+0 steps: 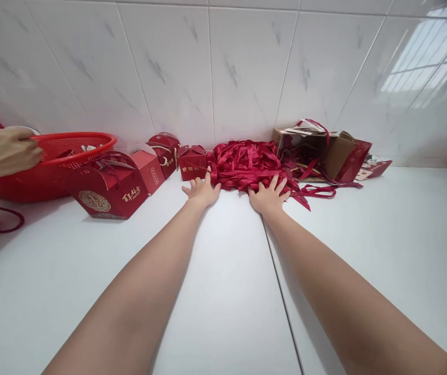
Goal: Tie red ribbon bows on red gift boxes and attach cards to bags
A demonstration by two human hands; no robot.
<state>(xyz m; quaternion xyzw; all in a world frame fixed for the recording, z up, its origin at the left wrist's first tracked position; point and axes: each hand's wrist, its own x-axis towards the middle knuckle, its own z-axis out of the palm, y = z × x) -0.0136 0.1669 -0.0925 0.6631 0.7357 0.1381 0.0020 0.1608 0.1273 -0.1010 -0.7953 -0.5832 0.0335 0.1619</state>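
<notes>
A heap of dark red ribbons (245,164) lies against the tiled wall at the back of the white table (223,291). My left hand (201,191) rests at the heap's front left edge, fingers spread, close to a small red gift box (192,161) with gold lettering. At the front right edge of the ribbons is my right hand (268,197), its fingers also spread and touching them. Neither hand grips anything that I can see. Loose ribbon ends trail out to the right of my right hand.
Another person's hand (8,153) holds the rim of a red plastic basket (32,179) at left. Several red gift boxes (110,187) stand between basket and ribbons. Right of the heap, an open cardboard box (325,153) lies with ribbons inside. Tiled wall (247,67) bounds the back.
</notes>
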